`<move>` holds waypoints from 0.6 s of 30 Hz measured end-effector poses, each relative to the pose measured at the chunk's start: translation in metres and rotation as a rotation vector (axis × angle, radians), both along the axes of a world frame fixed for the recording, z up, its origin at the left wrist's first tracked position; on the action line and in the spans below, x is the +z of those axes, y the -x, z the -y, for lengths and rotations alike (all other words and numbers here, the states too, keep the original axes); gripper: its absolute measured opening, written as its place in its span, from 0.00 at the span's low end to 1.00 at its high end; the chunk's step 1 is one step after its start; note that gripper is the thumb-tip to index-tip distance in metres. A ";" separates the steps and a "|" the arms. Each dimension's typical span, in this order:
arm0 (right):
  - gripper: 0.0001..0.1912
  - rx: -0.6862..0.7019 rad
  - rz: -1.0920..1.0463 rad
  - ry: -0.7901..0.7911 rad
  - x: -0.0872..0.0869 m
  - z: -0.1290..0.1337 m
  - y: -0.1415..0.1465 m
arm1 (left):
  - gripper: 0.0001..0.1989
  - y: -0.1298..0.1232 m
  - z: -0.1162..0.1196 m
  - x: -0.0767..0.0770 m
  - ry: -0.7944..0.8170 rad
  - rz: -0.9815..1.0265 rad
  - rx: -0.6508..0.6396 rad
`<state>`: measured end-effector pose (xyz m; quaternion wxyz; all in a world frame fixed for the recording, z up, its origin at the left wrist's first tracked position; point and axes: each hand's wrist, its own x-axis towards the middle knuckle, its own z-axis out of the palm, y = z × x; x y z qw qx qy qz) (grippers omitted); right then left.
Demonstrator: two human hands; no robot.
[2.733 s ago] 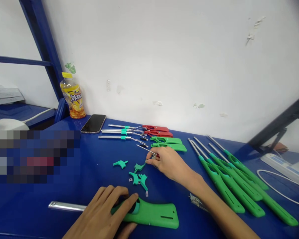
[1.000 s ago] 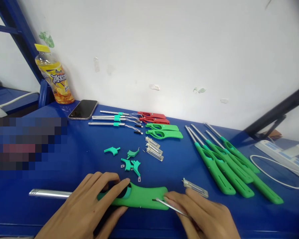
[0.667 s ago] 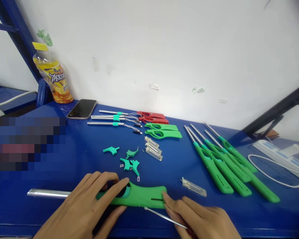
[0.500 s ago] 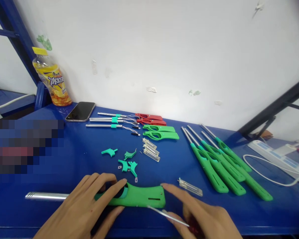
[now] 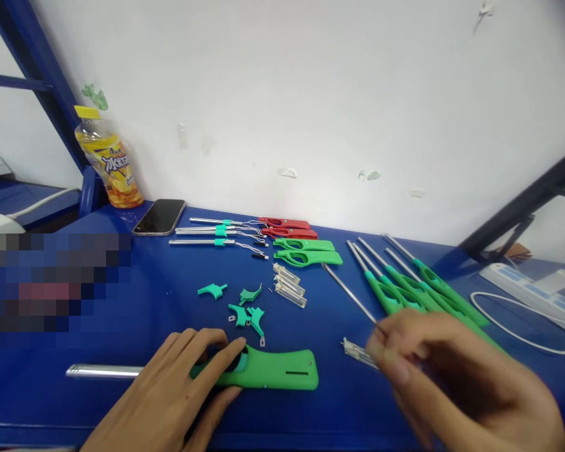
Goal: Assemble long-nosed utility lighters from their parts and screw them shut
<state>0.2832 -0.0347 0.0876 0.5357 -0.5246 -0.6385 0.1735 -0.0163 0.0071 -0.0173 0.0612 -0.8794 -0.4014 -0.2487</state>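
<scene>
"Around the long green plastic lighter with silver metal tube, what was where?"
"Left hand lay over it, thumb and fingers closed round its middle, on the glossy blue tabletop."
"Right hand?"
"Right of the lighter, slightly blurred, fingertips pinched on a thin silver metal rod."
"Loose parts?"
"Curved teal plastic triggers sat just behind it, clear plastic tanks farther behind."

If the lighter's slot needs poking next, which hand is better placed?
Probably the right hand: it holds the thin tool, while the left hand grips the lighter and leaves the slot uncovered.
</scene>
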 end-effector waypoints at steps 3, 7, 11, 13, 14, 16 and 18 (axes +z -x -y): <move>0.06 0.088 -0.007 0.100 0.017 -0.023 0.007 | 0.22 -0.002 -0.002 0.007 -0.036 -0.002 -0.016; 0.08 0.145 -0.035 0.151 0.016 -0.033 0.016 | 0.20 -0.005 -0.002 0.015 -0.089 -0.020 -0.024; 0.12 -0.032 -0.027 0.086 0.007 -0.022 0.008 | 0.20 -0.008 -0.001 0.022 -0.111 -0.031 -0.016; 0.14 -0.110 -0.057 0.023 0.006 -0.018 0.000 | 0.19 -0.009 -0.001 0.023 -0.113 -0.029 -0.017; 0.16 -0.132 -0.057 -0.003 0.007 -0.018 -0.004 | 0.19 -0.009 -0.001 0.022 -0.112 -0.025 -0.020; 0.20 -0.133 0.016 -0.021 0.007 -0.019 -0.007 | 0.19 -0.007 -0.002 0.019 -0.105 -0.018 -0.022; 0.22 -0.108 0.130 -0.011 0.007 -0.023 -0.006 | 0.20 -0.005 -0.002 0.014 -0.096 -0.006 -0.017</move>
